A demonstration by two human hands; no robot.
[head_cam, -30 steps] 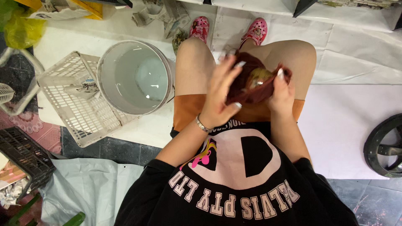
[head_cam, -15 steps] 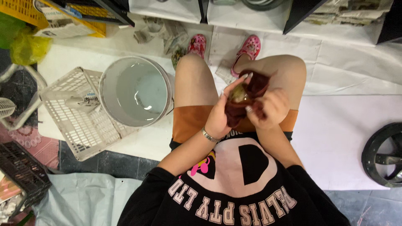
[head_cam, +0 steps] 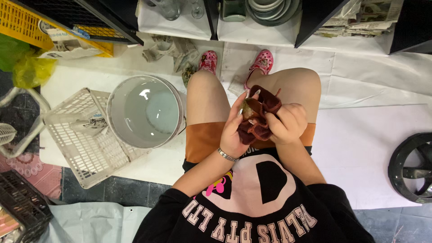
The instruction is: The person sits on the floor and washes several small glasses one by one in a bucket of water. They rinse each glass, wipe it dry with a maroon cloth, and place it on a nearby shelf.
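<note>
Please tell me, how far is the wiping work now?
Done: cannot tell; no finished pieces are distinguishable. In hand: both hands, left and right, press a dark red cloth around a small shiny object over the lap. Left: unclear; the grey round basin and white plastic basket sit beside.

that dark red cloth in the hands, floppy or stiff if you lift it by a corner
Probably floppy: the cloth bunches and folds around a small shiny object between the left hand and right hand. Its fuzzy surface suggests good grip, not slippery. It looks light, and would likely drape down.
</note>
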